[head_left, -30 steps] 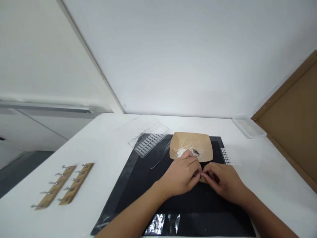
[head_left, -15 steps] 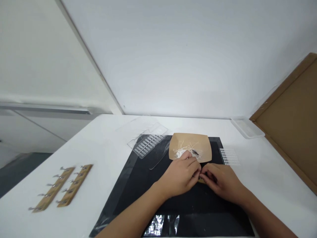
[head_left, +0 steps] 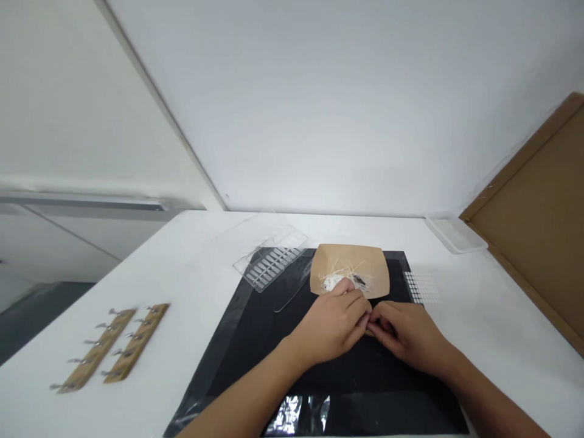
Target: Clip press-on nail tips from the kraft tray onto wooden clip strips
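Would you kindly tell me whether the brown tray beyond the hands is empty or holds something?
Not empty: the brown tray holds thin pale strips, a white clump and a small dark piece.

Bench (head_left: pixel 201 274): white, its far edge along a pale wall (head_left: pixel 328 121). Clear tray (head_left: pixel 462 237): shallow, on the bench's far right. Cardboard (head_left: pixel 538 219): brown, rimmed, just beside the clear tray. Rail (head_left: pixel 82 200): grey, long, at left. Floor (head_left: pixel 27 316): dark, beyond the bench's left edge.
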`<state>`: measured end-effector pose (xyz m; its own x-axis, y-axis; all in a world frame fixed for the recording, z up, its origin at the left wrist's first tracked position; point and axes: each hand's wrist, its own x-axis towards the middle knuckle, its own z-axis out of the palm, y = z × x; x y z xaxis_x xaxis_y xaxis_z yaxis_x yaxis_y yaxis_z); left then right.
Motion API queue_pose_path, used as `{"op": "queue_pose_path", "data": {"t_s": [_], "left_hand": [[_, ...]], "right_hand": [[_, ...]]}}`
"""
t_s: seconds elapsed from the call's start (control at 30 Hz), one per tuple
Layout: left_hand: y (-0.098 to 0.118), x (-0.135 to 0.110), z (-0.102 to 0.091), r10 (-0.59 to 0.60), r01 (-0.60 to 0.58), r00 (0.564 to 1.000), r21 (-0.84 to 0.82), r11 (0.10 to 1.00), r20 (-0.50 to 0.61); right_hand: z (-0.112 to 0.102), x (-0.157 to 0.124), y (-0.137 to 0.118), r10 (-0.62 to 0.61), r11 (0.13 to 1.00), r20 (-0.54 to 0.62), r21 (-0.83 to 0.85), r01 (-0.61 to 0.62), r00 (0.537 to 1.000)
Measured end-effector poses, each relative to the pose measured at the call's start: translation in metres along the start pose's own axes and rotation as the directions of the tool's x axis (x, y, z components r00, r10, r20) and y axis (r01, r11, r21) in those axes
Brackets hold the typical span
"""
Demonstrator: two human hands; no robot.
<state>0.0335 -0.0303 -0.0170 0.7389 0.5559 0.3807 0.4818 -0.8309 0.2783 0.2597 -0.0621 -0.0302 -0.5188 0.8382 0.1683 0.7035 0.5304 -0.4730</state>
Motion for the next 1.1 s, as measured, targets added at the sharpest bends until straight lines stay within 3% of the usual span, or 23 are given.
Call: {"op": "queue_pose_path", "data": {"t_s": [0.3, 1.1], "left_hand": [[0.001, 0.0004, -0.0008, 0.008, -0.009, 1.0, -0.009, 1.0, -0.02], [0.0, -0.0003, 0.0007, 0.009, -0.01, 1.0, 0.02, 1.0, 0.028]], "right_hand": [[0.0011, 0.0012, -0.0003, -0.052, 0.999, -0.078, -0.005, 0.052, 0.996], [-0.001, -0.0003, -0.0033, 0.007, 1.0, -0.023, 0.029, -0.007, 1.0]]}}
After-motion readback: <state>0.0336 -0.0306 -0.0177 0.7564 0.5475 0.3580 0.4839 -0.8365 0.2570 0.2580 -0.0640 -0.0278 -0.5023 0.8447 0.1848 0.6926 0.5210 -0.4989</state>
